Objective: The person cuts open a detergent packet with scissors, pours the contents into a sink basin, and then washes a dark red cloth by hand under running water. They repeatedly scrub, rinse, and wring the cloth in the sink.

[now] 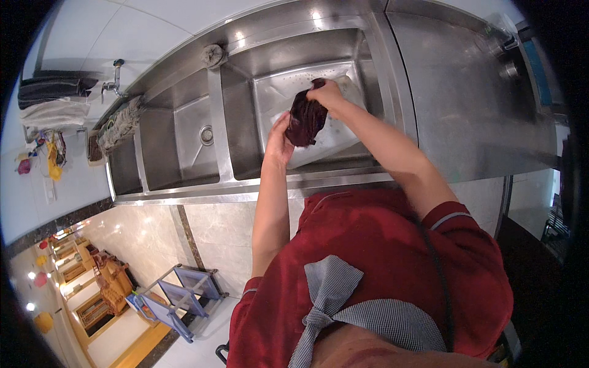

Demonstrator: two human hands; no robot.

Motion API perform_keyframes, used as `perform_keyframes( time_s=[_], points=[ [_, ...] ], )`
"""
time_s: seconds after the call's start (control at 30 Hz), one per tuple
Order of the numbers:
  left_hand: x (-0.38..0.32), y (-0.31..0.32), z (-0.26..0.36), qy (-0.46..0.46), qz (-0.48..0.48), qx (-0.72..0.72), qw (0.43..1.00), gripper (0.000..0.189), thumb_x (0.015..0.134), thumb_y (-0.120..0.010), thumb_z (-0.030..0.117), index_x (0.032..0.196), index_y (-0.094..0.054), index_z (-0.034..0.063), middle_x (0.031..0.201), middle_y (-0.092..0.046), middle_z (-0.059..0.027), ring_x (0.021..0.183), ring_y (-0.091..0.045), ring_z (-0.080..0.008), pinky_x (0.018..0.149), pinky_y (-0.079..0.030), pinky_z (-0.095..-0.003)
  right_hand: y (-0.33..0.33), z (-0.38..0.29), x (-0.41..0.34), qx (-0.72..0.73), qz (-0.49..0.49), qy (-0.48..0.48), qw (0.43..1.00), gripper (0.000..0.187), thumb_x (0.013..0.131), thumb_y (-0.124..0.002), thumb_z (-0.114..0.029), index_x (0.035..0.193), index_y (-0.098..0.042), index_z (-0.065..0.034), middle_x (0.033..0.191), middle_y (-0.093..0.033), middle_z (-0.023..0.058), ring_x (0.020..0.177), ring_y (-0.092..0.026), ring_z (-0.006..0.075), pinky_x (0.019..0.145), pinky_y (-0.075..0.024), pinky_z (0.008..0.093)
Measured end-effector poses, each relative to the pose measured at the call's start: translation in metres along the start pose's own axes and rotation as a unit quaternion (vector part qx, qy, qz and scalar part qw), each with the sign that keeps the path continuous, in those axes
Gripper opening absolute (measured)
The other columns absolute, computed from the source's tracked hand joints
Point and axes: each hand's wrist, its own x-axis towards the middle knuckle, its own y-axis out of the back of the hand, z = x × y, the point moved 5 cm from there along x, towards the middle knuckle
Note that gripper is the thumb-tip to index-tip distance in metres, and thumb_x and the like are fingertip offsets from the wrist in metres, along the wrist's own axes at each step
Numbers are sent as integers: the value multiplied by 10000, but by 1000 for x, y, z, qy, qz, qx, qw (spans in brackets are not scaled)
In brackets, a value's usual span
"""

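Note:
A dark maroon cloth, bunched and wet-looking, is held between both hands over the large basin of a stainless-steel sink. My left hand cups its lower left side, with the fingers along the edge. At its upper right end, my right hand pinches the cloth between thumb and fingers. Beneath the hands lies a pale translucent tray or container, tilted in the basin; the cloth and hands hide part of it.
Left is another basin with a drain. A grey rag lies on the divider's back end, and a mop head rests farther left near a wall tap. A steel counter adjoins on the right. A blue-shelved cart stands lower left.

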Motion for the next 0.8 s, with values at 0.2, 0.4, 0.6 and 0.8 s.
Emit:
perform_keyframes(
  time_s=[0.2,0.4,0.6,0.8],
  points=[
    [36,14,-38,41,-21,-164,985,414,1017,-377,410,1257,-560,127,1256,-594,-66,1127,-561,-253,961,-460,-447,-21,-20,-59,-35,152,242,958,269,723,-629,-3,992,-631,-3,992,-650,136,916,-624,255,817,-494,378],
    [49,23,-45,41,-77,-221,971,435,990,-397,460,1234,-546,132,1217,-599,-96,1130,-562,-289,976,-460,-461,-85,-47,-133,-293,-46,340,892,335,811,-703,-370,838,-659,-39,941,-605,143,874,-591,352,761,-488,474],
    [30,-22,-41,25,-29,-171,984,432,1000,-382,486,1214,-555,153,1172,-624,-62,1079,-594,-257,934,-492,-424,-55,-69,-87,-366,113,233,894,419,945,-510,-377,902,-658,13,894,-637,227,856,-644,397,801,-504,509],
    [5,-12,-31,3,20,-172,985,387,986,-428,428,1181,-572,126,1153,-617,-86,1074,-591,-261,935,-485,-452,-84,-42,-116,-331,21,312,890,380,886,-557,-394,845,-677,-35,877,-645,228,818,-638,406,754,-495,502]
  ],
)
